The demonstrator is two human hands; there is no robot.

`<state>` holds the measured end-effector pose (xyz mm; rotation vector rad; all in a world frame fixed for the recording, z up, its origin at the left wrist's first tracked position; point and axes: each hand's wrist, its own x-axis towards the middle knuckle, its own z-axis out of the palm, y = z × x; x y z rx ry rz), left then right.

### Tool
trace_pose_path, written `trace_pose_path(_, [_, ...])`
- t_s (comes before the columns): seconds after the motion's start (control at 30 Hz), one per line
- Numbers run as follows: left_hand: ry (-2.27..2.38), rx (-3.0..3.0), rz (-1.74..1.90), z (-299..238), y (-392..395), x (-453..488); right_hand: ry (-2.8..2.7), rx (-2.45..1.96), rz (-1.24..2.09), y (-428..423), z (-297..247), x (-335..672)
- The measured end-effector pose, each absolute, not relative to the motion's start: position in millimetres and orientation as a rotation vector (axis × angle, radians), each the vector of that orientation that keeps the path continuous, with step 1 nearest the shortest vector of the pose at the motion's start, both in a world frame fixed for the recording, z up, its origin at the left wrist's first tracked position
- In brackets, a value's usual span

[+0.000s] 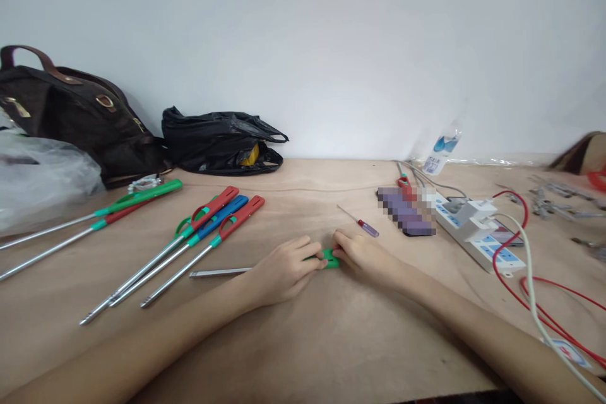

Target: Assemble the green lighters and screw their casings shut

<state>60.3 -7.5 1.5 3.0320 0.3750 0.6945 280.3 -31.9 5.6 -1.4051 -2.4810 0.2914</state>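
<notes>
Centre of the table (303,347), and here is the lighter (334,260), held low between two hands; whether the wood is touched all along its length cannot be told. A bright green handle is shown at one end, smooth, with a small dark slot set near the butt. At the other end a slim, straight silver rod is seen, shiny, while the stretch between is hidden by fingers.

Now the line of it: the long axis is laid almost level across the view, side to side. The rod is pointed left, its tip dipped very slightly toward the near edge; the butt is turned right.

To the hands! By the left hand (288,269) the handle is grasped from above, fingers curled over the green. The right hand (363,255) is bent in at the butt, fingertips bunched; whether it is pinched there or merely touched cannot be told.

Just beyond, a screwdriver (367,227) is seen, its purple handle angled toward the right hand, its thin shaft aimed away to the left. And over on the left, a blue lighter (228,213) is flanked by two red ones, all three rods slanted down to the near left.
</notes>
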Motion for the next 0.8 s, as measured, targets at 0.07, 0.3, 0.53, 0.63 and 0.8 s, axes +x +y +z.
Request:
trace_pose_path(0.07, [0.374,3.023,0.691,2,-7,60,-2.462,-1.402,0.287,-33,6,279])
trace_pose_path(0.3, [0.37,2.988,0.679,1,-6,60,-1.984,-1.381,0.957,-18,-10,287])
trace_pose_path(0.53, [0.384,2.947,0.637,2,-6,59,-1.787,-1.254,1.184,-11,-13,292])
trace_pose_path(0.63, [0.376,2.943,0.639,2,-6,59,-1.812,-1.328,1.103,-11,-2,299])
trace_pose_path(0.8, [0.369,2.931,0.657,2,-5,59,-1.993,-1.835,0.101,-8,4,327])
